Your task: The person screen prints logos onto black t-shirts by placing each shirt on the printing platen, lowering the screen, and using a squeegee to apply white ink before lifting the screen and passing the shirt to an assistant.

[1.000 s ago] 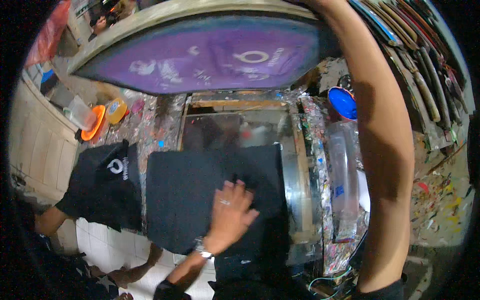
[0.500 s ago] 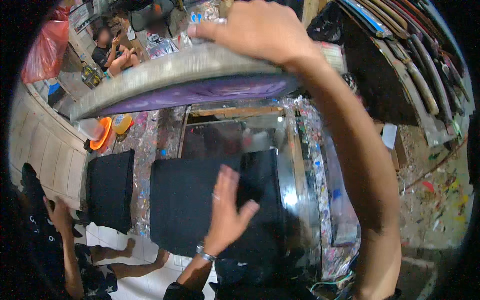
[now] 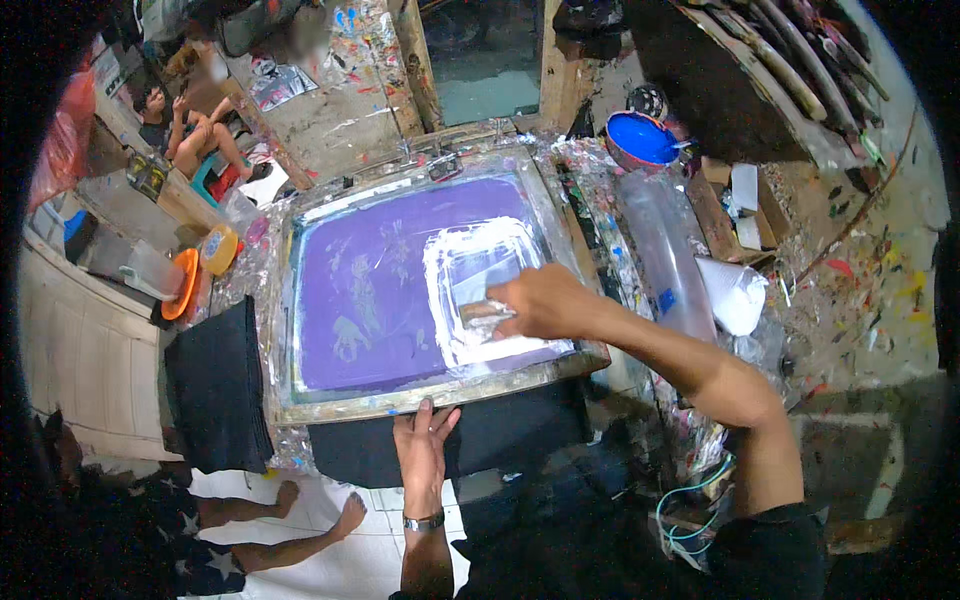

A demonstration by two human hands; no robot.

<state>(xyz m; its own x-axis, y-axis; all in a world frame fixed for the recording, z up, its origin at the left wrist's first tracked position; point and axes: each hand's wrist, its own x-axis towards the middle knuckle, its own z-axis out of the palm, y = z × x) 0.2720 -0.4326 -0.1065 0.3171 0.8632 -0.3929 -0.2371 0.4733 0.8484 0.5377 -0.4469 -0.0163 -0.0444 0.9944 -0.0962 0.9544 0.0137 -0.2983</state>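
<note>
A screen-printing frame (image 3: 335, 408) with purple mesh (image 3: 345, 225) lies down over a black cloth (image 3: 520, 425), whose near part shows below the frame. My right hand (image 3: 545, 302) is closed around a squeegee (image 3: 478, 312) on the mesh, right of the middle. White ink (image 3: 442, 345) forms a rough square band around the squeegee. At the frame's near edge, my left hand (image 3: 422, 450) has its fingers pressed on the wood, gripping it; part of the grip is hard to see.
Folded black cloths (image 3: 215, 385) lie at the table's left. A tub of blue ink (image 3: 645, 140) stands at the back right, near a clear plastic roll (image 3: 665, 255) and an open carton (image 3: 740, 205). One person (image 3: 185, 135) sits at the far left; another's legs (image 3: 260, 510) show nearby.
The raised frame has come down over the black cloth. My right hand has let go of its edge and holds the squeegee. My left hand has left the cloth for the frame's near edge.
</note>
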